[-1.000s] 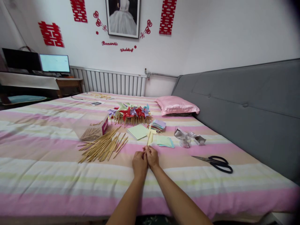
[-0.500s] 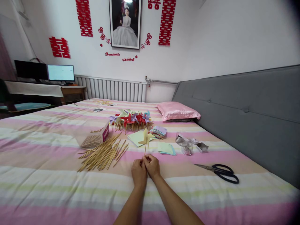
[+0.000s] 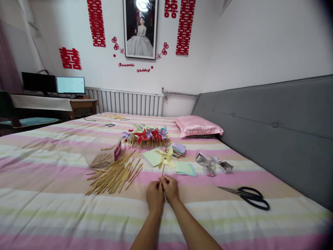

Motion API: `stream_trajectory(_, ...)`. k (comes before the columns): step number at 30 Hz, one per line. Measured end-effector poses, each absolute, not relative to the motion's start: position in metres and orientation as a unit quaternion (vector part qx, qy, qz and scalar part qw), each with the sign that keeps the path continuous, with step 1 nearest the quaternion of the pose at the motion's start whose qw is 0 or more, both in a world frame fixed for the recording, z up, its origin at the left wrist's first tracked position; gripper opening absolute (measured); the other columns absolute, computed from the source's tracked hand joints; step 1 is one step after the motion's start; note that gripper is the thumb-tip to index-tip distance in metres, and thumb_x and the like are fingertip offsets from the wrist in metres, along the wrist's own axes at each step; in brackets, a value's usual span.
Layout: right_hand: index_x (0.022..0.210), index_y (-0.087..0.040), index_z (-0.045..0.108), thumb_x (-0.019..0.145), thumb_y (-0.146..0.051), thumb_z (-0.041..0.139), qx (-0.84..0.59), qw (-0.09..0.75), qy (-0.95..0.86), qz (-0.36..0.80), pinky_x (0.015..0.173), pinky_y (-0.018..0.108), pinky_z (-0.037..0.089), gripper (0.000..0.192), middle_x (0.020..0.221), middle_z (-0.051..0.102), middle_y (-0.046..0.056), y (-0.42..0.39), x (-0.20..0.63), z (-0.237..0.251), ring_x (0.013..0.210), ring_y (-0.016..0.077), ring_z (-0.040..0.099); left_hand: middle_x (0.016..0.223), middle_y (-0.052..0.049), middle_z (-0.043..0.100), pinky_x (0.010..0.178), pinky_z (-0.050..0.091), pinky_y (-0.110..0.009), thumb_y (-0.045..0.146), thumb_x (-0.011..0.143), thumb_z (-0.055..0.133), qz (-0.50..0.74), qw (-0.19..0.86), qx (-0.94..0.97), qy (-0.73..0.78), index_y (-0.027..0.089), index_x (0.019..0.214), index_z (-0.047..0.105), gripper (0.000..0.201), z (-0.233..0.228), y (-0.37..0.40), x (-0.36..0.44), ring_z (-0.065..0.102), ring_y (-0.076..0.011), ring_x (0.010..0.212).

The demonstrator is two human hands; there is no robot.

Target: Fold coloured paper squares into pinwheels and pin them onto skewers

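Observation:
A pale yellow paper pinwheel (image 3: 164,158) on a thin stick stands upright in front of me. Both hands pinch its stick low down: my left hand (image 3: 155,195) and my right hand (image 3: 169,188) are side by side, fingers closed. Just behind the pinwheel lie a stack of pale green paper (image 3: 152,157) and a pile of coloured paper squares (image 3: 178,150). Light green and blue paper squares (image 3: 186,169) rest to the right. Finished pinwheels (image 3: 147,135) in red, purple and green form a cluster farther back.
Loose wooden sticks (image 3: 113,177) lie left, beside a clear box (image 3: 117,149) holding more sticks. Black-handled scissors (image 3: 251,196) are at right. Small clear containers (image 3: 208,167) and a little open box (image 3: 226,167) sit beyond them. A pink pillow (image 3: 199,125) lies near the grey headboard (image 3: 275,107).
The yellow pinwheel's blades have turned, and its front now faces me more. Both hands keep their hold on the stick. The whole view has shifted slightly.

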State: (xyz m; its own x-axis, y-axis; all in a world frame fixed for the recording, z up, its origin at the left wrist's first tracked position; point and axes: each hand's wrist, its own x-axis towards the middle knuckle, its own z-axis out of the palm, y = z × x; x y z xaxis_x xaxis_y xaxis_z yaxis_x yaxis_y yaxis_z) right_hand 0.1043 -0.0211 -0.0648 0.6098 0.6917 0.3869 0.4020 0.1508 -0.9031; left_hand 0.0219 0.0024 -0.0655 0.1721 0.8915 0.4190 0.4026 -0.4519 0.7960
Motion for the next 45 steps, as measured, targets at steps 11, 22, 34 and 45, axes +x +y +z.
stream_trajectory(11,0.082,-0.019,0.073,0.083,-0.043,0.05,-0.627,0.644,-0.42,0.128,0.067,0.028,0.052,0.033,0.082,0.074,0.007,-0.018,0.106,-0.069,0.075,0.0204,0.068,0.076,-0.009,0.067,0.069,0.045,-0.033,0.027,0.082,0.045,0.458,0.269,0.729,0.431,0.018,0.076,0.068,0.025,-0.064,0.001,0.021,0.062,-0.0216,0.071)
stream_trajectory(22,0.076,-0.019,0.073,0.078,-0.045,0.057,-0.64,0.628,-0.425,0.122,0.059,0.028,0.052,0.031,0.073,0.073,0.006,-0.018,0.105,-0.072,0.063,0.0205,0.066,0.071,-0.009,0.065,0.067,0.045,-0.033,0.028,0.079,0.047,0.487,0.282,0.696,0.447,0.018,0.069,0.064,0.022,-0.065,0.002,0.021,0.061,-0.0227,0.07)
stream_trajectory(34,0.07,-0.018,0.073,0.073,-0.05,0.059,-0.642,0.64,-0.397,0.147,0.047,0.026,0.048,0.035,0.058,0.069,0.004,-0.02,0.105,-0.068,0.051,0.0193,0.061,0.079,-0.012,0.067,0.068,0.048,-0.035,0.033,0.077,0.049,0.51,0.31,0.666,0.447,0.014,0.081,0.066,0.026,-0.063,0.0,0.018,0.063,-0.0239,0.071)
stream_trajectory(45,0.072,-0.013,0.068,0.075,-0.05,0.055,-0.651,0.653,-0.351,0.163,0.041,0.023,0.046,0.04,0.06,0.068,0.007,-0.007,0.103,-0.05,0.046,0.0161,0.061,0.071,-0.007,0.064,0.05,0.044,-0.029,0.049,0.076,0.053,0.607,0.368,0.569,0.416,0.016,0.081,0.065,0.036,-0.063,-0.035,0.008,0.052,-0.0152,0.047)
